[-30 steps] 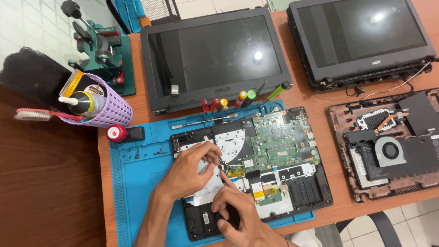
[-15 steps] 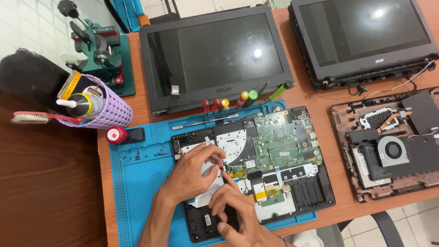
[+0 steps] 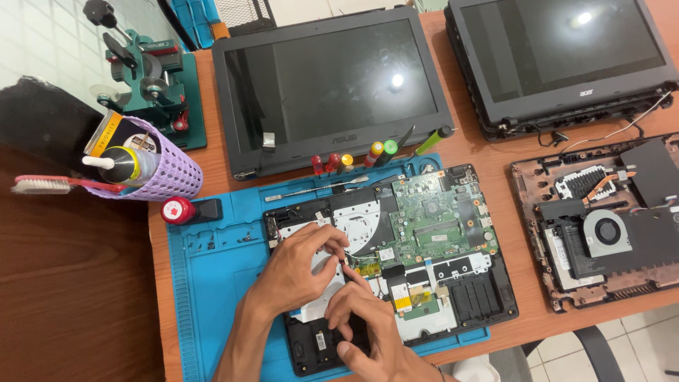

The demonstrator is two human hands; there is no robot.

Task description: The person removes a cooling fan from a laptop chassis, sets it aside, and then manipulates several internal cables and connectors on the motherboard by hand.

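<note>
Opened laptop base [image 3: 396,262], black, bottom cover off, lying on a blue work mat [image 3: 212,283] directly beneath both hands. Left hand [image 3: 297,272]: palm down over the left part of the base, fingers curled and bunched at a pale plate there, fingertips pressing on it; no loose item seen in its hold. Right hand [image 3: 364,318]: just below and to the right of the left hand, touching it, fingers drawn together in a pinch at a spot near the middle of the base; whether anything sits between the fingertips cannot be told. Green circuit board [image 3: 438,212]: in the same base, up and to the right of the hands. Metal spudger [image 3: 318,189]: on the mat just above the hands. Row of screwdrivers [image 3: 375,152] with red, yellow and green handles: above that, at the mat's far edge. Laptop screen [image 3: 332,88], dark, lying flat beyond the screwdrivers. Second opened laptop [image 3: 601,219] with a round fan: well to the right of the hands. Purple mesh basket [image 3: 170,173] with a glue tube: up and to the left.
</note>
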